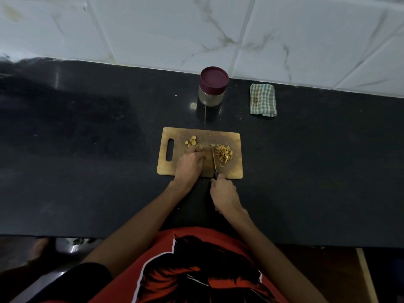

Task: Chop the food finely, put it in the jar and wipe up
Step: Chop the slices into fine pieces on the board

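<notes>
A glossy black stone surface (87,149) runs wall to wall, dimly lit, backed by a wall of large white marble-veined tiles (262,29). Reddish-brown floor (317,276) shows below.

Maroon-lidded jar (212,89), green-checked cloth (263,100), black counter (87,149)

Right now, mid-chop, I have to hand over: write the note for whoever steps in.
Left hand: fingers curled, holding food down on the cutting board.
Right hand: grips the knife, blade on the board beside the left fingers.
Chopped pile lies on the board's right half; a few uncut slices sit near the far left, by the handle slot.
Jar stands behind the board, lid on. Folded cloth lies to the jar's right on the counter.
Done: part of the chopping.
Left: finish chopping, open jar, fill it, wipe up.
</notes>
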